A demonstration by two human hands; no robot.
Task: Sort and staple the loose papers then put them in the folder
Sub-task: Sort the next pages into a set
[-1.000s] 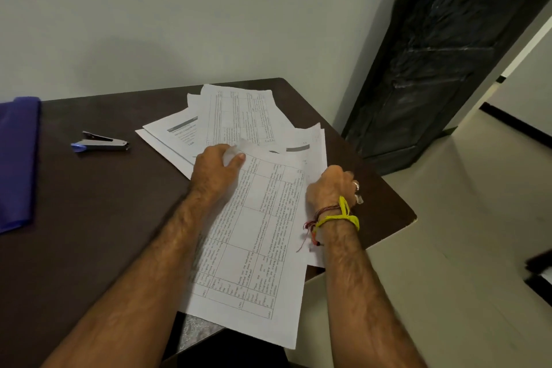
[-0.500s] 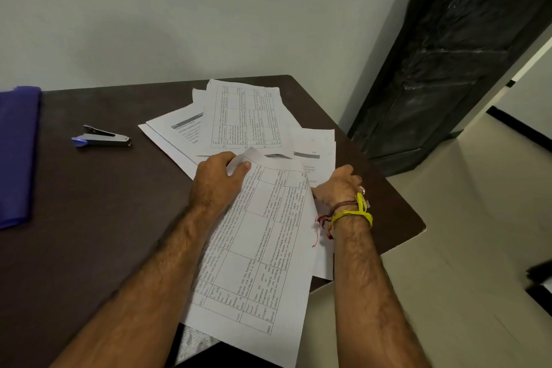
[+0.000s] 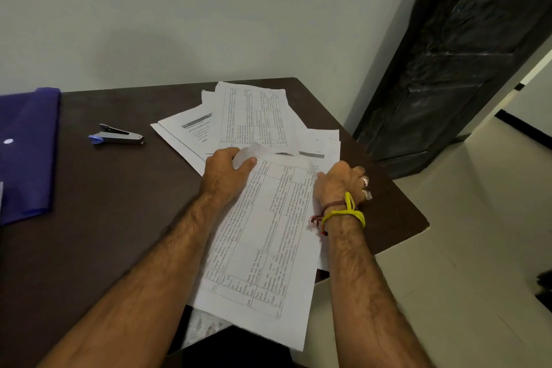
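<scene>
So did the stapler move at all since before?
No. The stapler lies just as close to the left corner of the loose papers on the table as before. Only the camera shifted.

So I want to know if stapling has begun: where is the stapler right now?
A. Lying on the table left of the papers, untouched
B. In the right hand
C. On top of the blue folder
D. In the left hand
A: the stapler lies alone on the table, left of the papers, while both hands hold a sheet.
</scene>
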